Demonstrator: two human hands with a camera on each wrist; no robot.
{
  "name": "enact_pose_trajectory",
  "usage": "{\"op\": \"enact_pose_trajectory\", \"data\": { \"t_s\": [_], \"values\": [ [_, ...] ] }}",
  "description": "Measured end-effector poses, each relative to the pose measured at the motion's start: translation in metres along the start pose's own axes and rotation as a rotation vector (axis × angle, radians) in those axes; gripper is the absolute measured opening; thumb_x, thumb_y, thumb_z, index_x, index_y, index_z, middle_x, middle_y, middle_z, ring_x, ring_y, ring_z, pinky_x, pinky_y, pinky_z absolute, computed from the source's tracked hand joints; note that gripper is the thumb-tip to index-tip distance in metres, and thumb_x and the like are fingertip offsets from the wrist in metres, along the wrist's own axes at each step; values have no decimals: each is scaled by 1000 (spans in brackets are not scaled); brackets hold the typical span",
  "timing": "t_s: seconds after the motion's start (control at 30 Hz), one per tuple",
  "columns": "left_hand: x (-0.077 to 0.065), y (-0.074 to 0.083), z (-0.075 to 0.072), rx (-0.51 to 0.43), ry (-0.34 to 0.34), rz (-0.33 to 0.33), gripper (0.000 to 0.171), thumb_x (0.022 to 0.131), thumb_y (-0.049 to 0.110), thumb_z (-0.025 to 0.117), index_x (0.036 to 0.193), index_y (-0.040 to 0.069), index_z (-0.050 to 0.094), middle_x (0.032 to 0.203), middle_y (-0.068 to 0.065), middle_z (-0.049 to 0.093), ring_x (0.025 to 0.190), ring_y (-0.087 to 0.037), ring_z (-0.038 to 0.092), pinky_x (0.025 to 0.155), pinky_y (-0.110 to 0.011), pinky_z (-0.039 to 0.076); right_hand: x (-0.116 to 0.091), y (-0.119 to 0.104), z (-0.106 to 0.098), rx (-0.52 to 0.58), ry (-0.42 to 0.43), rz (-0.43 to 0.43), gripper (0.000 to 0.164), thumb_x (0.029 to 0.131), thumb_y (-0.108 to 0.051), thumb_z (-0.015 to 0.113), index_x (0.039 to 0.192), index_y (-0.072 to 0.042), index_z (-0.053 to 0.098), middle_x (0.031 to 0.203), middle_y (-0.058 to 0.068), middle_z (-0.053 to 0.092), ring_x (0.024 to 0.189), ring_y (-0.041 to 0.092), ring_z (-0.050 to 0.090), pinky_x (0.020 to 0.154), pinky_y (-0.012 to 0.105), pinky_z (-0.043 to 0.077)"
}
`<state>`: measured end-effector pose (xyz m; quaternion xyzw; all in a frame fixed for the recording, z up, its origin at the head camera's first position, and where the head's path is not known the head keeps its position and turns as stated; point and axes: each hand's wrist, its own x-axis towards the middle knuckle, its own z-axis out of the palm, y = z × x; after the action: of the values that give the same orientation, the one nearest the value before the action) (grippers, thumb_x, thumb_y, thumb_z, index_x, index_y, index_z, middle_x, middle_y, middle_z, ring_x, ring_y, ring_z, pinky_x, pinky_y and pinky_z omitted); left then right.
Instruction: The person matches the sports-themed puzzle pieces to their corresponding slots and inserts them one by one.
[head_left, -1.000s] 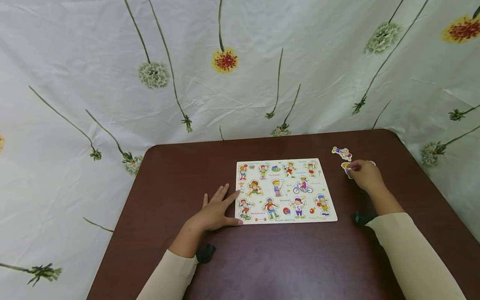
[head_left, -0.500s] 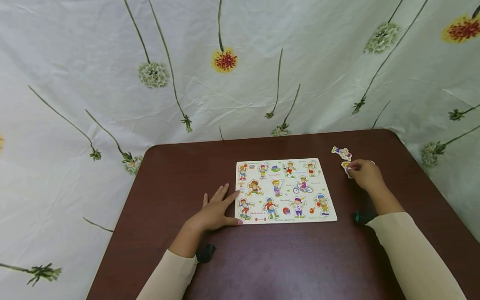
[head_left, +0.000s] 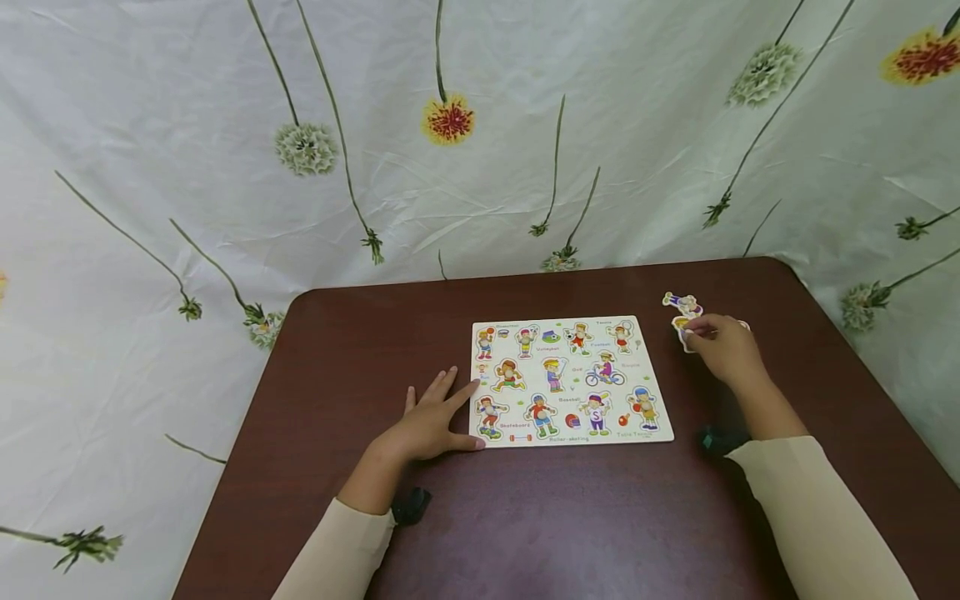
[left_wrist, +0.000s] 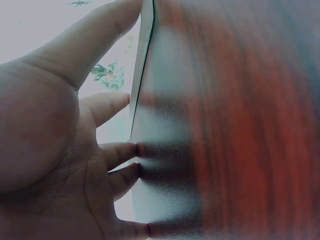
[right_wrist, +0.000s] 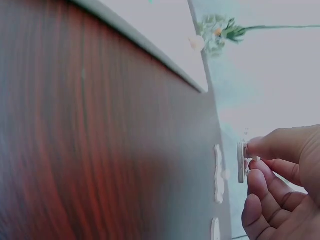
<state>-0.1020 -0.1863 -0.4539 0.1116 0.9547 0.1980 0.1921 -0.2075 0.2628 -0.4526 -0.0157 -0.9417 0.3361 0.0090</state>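
Note:
A white puzzle board [head_left: 529,387] printed with sports figures lies on the table. My left hand [head_left: 427,425] is spread flat at its left side, with thumb and index fingertips touching the edge. In the left wrist view the fingers [left_wrist: 120,155] are straight. My right hand [head_left: 727,350] is right of the board, its thumb and fingers pinching a small figure-shaped puzzle piece [head_left: 681,327]. The right wrist view has that puzzle piece [right_wrist: 241,162] held by its back-side knob, raised off the tabletop. Fingers hide part of it in the head view.
Another puzzle piece [head_left: 684,303] in purple lies just beyond the held one. A white edge of a further piece [head_left: 744,325] peeks out behind the right hand. The dark brown table [head_left: 360,333] meets a flowered cloth [head_left: 480,200] at the back.
My right hand has shifted slightly left, lifting the pinched puzzle piece toward the purple one. The left hand stays on the board's edge.

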Motion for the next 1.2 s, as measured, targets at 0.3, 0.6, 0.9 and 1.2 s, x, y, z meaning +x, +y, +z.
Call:
{"op": "enact_pose_trajectory", "data": {
  "t_s": [0.3, 0.6, 0.9, 1.2],
  "values": [
    [-1, 0, 0, 1, -2, 0, 94, 78, 58, 72, 154, 33, 22, 165, -9, 5, 153, -27, 0, 116, -66, -7, -10, -19, 7, 45, -2, -51, 27, 97, -24, 58, 111, -1, 62, 106, 19, 57, 92, 30, 56, 68, 30, 42],
    [-1, 0, 0, -1, 2, 6, 94, 78, 58, 71, 154, 33, 23, 165, -9, 6, 153, -27, 0, 116, -66, -7, -21, -39, 15, 92, -12, -126, 22, 96, -21, 60, 107, -2, 62, 97, 14, 63, 85, 24, 58, 66, 26, 45],
    [0, 0, 0, -2, 0, 2, 95, 78, 57, 72, 154, 33, 22, 165, -8, 4, 154, -27, 0, 116, -66, -6, -30, -56, 27, 99, -18, -135, 18, 94, -22, 64, 104, -7, 63, 99, 10, 61, 84, 22, 56, 67, 26, 46],
    [-1, 1, -1, -3, -6, -2, 94, 78, 57, 72, 154, 33, 22, 165, -8, 5, 154, -27, 0, 116, -67, -5, -36, -71, 42, 125, -46, -181, 14, 92, -20, 66, 101, -9, 64, 97, 8, 60, 84, 20, 55, 68, 26, 45]
  ]
}}
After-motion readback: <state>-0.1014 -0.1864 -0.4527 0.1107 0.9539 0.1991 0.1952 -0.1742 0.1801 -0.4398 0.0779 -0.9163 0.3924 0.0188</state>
